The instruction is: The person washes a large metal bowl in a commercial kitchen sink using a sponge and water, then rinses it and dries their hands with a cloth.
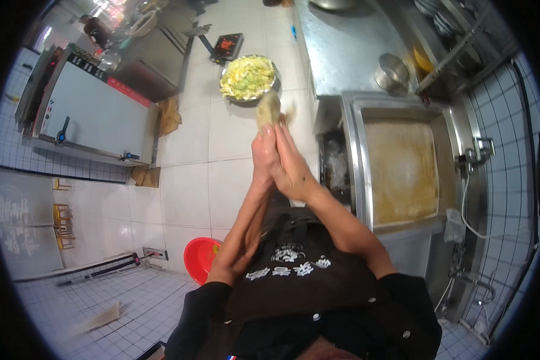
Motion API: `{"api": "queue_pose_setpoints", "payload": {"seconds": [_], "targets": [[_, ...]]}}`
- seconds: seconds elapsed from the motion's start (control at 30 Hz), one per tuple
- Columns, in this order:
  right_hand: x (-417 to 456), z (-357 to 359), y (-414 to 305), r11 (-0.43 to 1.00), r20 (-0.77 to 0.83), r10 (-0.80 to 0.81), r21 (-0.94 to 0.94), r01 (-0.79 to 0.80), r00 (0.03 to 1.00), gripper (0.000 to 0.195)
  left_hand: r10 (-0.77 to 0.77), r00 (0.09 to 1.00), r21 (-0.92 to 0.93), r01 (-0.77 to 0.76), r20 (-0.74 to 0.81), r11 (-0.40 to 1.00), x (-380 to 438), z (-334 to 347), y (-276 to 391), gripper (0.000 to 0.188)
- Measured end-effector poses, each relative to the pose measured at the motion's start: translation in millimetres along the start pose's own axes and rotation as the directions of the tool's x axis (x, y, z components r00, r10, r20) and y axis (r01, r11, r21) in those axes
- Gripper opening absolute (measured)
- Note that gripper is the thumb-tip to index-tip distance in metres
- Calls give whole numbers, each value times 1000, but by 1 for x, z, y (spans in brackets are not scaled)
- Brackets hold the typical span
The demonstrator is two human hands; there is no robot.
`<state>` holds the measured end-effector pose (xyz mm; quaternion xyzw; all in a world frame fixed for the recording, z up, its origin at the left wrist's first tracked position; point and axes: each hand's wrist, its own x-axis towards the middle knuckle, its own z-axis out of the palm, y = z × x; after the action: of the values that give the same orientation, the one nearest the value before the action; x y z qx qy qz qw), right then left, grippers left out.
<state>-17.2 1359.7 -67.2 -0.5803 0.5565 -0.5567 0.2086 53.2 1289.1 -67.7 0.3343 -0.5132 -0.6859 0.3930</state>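
Note:
My left hand [265,155] and my right hand [291,166] are pressed together in front of me. Between them they hold a pale yellowish, cloth-like thing [267,110], which sticks out past the fingertips. It is blurred, so its exact kind cannot be told. Beyond my hands, a round metal bowl [276,83] stands on the floor, heaped with chopped yellow-green leafy vegetable [247,78]. Part of the held thing overlaps the bowl's near edge in the picture.
Behind the bowl is a digital scale [228,46]. To the right are a steel counter [342,54], a metal pot [391,72] and a sink [357,157]. A red basin [198,258] stands at my left, with a white-lidded chest [94,108] farther off. A person [95,30] is far left.

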Motion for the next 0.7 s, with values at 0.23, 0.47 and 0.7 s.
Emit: {"api": "queue_pose_setpoints", "payload": {"seconds": [0.23, 0.47, 0.7], "targets": [[-15, -41, -36, 838, 481, 455, 54, -543, 750, 69, -64, 988, 24, 61, 138, 998, 6, -52, -23, 49], [-7, -37, 16, -56, 631, 37, 775, -629, 775, 46, -323, 894, -4, 341, 311, 940, -22, -15, 14, 53], [48, -22, -16, 602, -205, 254, 799, 11, 945, 29, -350, 883, -640, 468, 312, 610, -39, 20, -11, 46]]}}
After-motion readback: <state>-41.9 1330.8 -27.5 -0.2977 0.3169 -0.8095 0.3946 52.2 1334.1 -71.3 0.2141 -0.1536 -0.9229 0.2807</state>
